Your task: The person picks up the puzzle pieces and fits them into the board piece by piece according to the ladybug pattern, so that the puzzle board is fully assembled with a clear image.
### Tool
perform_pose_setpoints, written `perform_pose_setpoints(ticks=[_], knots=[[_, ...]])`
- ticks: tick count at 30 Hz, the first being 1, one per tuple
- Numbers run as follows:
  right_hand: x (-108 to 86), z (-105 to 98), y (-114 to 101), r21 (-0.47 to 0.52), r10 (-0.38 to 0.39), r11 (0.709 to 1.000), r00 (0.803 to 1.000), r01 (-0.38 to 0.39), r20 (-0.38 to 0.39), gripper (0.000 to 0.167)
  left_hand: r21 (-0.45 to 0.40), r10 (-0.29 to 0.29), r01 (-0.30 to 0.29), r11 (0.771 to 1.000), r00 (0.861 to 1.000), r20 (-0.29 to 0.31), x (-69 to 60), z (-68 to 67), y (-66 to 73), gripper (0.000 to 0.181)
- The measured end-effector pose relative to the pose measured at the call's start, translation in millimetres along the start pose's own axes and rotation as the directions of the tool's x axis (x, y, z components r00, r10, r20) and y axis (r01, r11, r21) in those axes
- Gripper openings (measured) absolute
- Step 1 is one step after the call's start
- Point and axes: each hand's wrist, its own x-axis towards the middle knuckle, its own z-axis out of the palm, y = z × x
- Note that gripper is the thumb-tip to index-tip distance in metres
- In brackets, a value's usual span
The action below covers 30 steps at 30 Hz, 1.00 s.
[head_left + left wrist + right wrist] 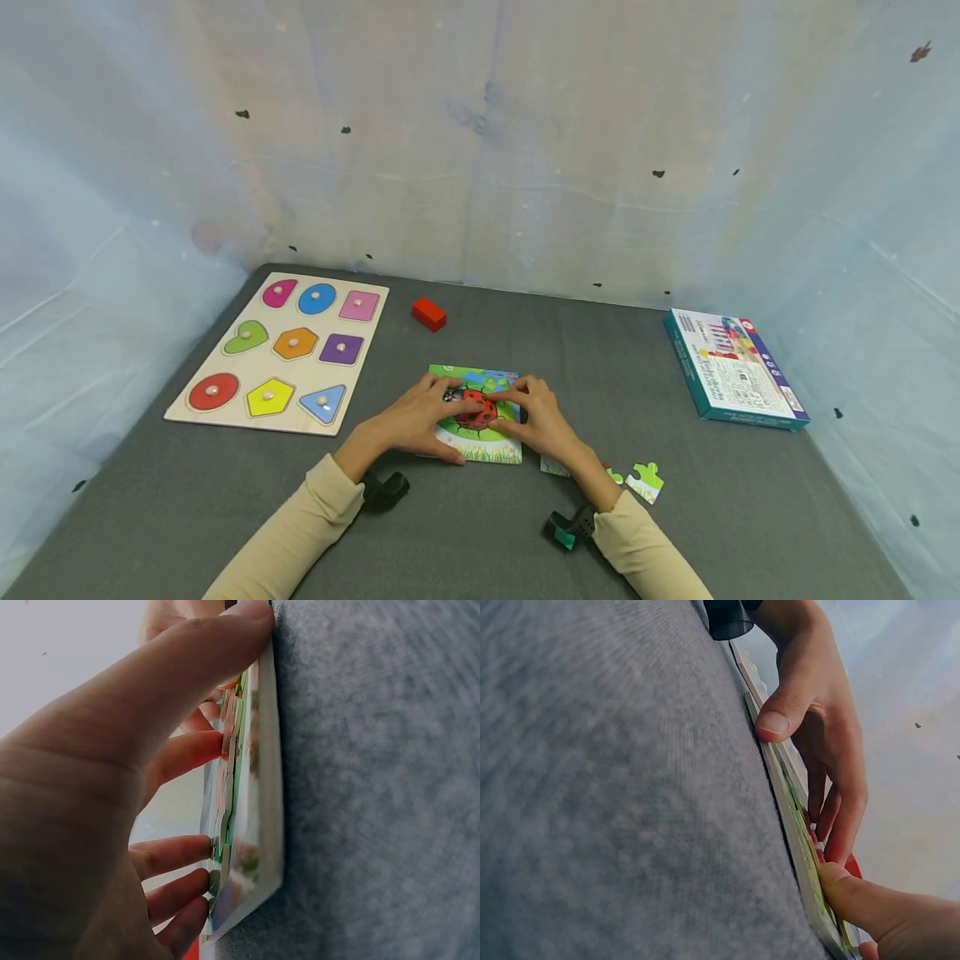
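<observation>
The ladybug puzzle lies flat on the desk, with the left hand and right hand unclenched, fingertips touching it; probably light, stiff and easily jolted apart, it is best taken level by opposite edges

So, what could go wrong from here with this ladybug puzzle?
Two possible risks. The left hand and right hand both touch the ladybug puzzle, whose pieces look uneven in the left wrist view, so pressing one might pop a neighbour loose. Also, the right forearm reaches past loose pieces; drawing it back could scatter them.
</observation>
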Motion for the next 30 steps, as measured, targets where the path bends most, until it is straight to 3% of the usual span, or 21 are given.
perform_pose_setpoints(ticks=[7,14,25,30], knots=[[1.1,-3.0,1.8,0.007,0.017,1.000,0.999,-0.017,0.037,0.039,0.003,-0.002,0.002,1.000,1.000,0.004,0.4,-0.2,0.0,0.076],[-0.2,-4.7,10.0,-0.015,0.016,1.000,1.000,-0.016,-0.023,0.037,-0.001,-0.015,0.015,1.000,1.000,0.014,0.0,-0.6,0.4,0.075],[-0.8,-3.0,11.3,0.024,0.085,0.996,0.996,-0.085,-0.026,0.020,-0.012,-0.012,0.012,1.000,1.000,0.006,-0.8,-1.5,1.4,0.074],[-1.2,-2.0,12.3,0.029,0.079,0.996,0.996,-0.079,-0.027,0.020,-0.022,-0.017,0.018,1.000,1.000,0.008,-1.0,-1.0,1.1,0.073]])
